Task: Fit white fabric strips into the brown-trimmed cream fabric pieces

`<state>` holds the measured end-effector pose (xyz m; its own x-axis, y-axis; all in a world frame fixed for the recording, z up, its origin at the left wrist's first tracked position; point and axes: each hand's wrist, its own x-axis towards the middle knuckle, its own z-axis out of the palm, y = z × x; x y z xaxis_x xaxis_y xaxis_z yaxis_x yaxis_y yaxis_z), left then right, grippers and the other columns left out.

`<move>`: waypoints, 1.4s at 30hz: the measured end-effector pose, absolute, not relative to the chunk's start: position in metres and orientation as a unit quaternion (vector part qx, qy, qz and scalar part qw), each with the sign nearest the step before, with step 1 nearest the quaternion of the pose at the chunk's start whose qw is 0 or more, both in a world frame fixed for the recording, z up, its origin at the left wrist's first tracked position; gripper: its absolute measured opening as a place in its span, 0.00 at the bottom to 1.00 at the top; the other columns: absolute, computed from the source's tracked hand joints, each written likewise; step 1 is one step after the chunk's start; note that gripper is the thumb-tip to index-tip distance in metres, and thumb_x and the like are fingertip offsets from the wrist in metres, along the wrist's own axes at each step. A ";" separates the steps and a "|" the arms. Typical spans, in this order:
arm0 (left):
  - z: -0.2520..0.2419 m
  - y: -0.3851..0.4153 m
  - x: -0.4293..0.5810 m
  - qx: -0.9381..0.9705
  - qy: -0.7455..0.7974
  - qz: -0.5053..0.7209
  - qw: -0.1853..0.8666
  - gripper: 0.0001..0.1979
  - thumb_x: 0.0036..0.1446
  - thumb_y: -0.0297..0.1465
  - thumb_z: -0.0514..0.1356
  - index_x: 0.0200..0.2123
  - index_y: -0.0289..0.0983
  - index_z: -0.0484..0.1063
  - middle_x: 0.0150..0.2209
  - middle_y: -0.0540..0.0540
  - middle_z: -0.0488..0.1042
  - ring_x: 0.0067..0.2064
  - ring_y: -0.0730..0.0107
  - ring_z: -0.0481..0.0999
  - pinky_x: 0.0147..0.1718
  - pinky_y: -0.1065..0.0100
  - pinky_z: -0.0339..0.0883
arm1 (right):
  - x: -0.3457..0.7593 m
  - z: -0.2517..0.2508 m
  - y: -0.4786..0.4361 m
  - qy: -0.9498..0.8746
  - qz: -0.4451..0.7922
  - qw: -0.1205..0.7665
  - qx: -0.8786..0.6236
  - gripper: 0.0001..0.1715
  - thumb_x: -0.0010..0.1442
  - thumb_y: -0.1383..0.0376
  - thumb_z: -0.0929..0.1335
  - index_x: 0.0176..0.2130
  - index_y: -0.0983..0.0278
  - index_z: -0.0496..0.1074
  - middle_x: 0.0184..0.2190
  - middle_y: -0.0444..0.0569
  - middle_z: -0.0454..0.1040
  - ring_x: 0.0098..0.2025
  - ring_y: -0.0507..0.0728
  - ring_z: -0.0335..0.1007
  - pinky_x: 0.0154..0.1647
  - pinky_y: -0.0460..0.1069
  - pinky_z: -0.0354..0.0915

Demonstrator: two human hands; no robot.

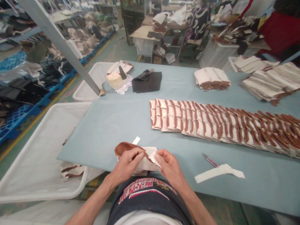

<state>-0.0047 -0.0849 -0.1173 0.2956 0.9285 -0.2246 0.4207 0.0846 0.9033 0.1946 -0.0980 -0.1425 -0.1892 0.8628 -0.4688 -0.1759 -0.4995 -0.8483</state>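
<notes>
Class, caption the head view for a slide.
Left hand and right hand hold a brown-edged white piece beside a fanned row.

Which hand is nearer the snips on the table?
Right. The right hand grips the fabric piece just left of the snips; the left hand grips it farther left.
</notes>
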 end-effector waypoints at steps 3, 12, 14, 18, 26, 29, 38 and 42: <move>-0.092 -0.075 0.002 0.629 0.517 0.283 0.507 0.19 0.71 0.40 0.53 0.40 0.34 0.79 0.40 0.43 0.82 0.39 0.64 0.76 0.38 0.69 0.66 | 0.204 -0.102 -0.092 -0.381 0.671 0.373 -0.516 0.28 0.58 0.42 0.74 0.34 0.63 0.71 0.22 0.39 0.67 0.23 0.48 0.57 0.23 0.44 0.53; -0.040 -0.074 0.032 0.582 0.496 0.392 0.512 0.17 0.69 0.36 0.55 0.34 0.35 0.80 0.30 0.49 0.80 0.30 0.71 0.73 0.30 0.72 0.64 | 0.210 -0.034 -0.087 -0.595 0.423 0.370 -0.574 0.15 0.67 0.56 0.67 0.31 0.61 0.69 0.17 0.36 0.62 0.18 0.48 0.53 0.20 0.45 0.51; -0.038 -0.074 0.036 0.574 0.504 0.403 0.504 0.17 0.68 0.36 0.56 0.33 0.34 0.80 0.29 0.48 0.79 0.28 0.71 0.72 0.29 0.72 0.64 | 0.208 -0.035 -0.085 -0.604 0.391 0.380 -0.581 0.14 0.67 0.56 0.66 0.32 0.61 0.69 0.16 0.36 0.64 0.18 0.48 0.54 0.20 0.45 0.52; -0.037 -0.074 0.037 0.573 0.508 0.405 0.499 0.17 0.67 0.36 0.56 0.32 0.34 0.80 0.27 0.48 0.79 0.28 0.70 0.72 0.29 0.71 0.64 | 0.204 -0.038 -0.084 -0.610 0.366 0.388 -0.587 0.14 0.66 0.56 0.67 0.31 0.61 0.69 0.16 0.35 0.64 0.17 0.48 0.54 0.20 0.44 0.52; -0.040 -0.076 0.034 0.562 0.515 0.414 0.497 0.17 0.66 0.36 0.56 0.34 0.33 0.82 0.32 0.45 0.83 0.32 0.67 0.77 0.31 0.71 0.68 | 0.202 -0.044 -0.088 -0.586 0.390 0.401 -0.586 0.15 0.66 0.55 0.69 0.32 0.61 0.68 0.16 0.35 0.62 0.17 0.48 0.51 0.19 0.44 0.50; -0.042 -0.077 0.034 0.550 0.515 0.421 0.506 0.17 0.66 0.36 0.57 0.34 0.33 0.82 0.33 0.45 0.84 0.31 0.69 0.76 0.29 0.72 0.66 | 0.203 -0.044 -0.089 -0.591 0.381 0.401 -0.587 0.15 0.66 0.55 0.69 0.32 0.61 0.69 0.16 0.35 0.63 0.18 0.48 0.52 0.19 0.44 0.50; -0.043 -0.079 0.035 0.549 0.492 0.427 0.523 0.18 0.66 0.36 0.56 0.30 0.33 0.79 0.25 0.50 0.76 0.26 0.74 0.67 0.25 0.74 0.60 | 0.197 -0.035 -0.088 -0.610 0.335 0.380 -0.609 0.16 0.64 0.54 0.68 0.29 0.60 0.69 0.15 0.36 0.66 0.16 0.48 0.56 0.20 0.45 0.53; -0.045 -0.081 0.034 0.541 0.498 0.425 0.529 0.17 0.67 0.36 0.56 0.32 0.33 0.81 0.30 0.47 0.80 0.29 0.72 0.71 0.27 0.74 0.62 | 0.194 -0.037 -0.089 -0.621 0.312 0.365 -0.620 0.16 0.64 0.53 0.68 0.29 0.60 0.69 0.15 0.37 0.67 0.16 0.49 0.58 0.20 0.45 0.53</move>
<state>0.0335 -0.0809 -0.0452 0.1438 0.9874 -0.0663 0.0888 0.0539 0.9946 0.1936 -0.0891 -0.0366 0.0341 0.9972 0.0670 0.5424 0.0378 -0.8393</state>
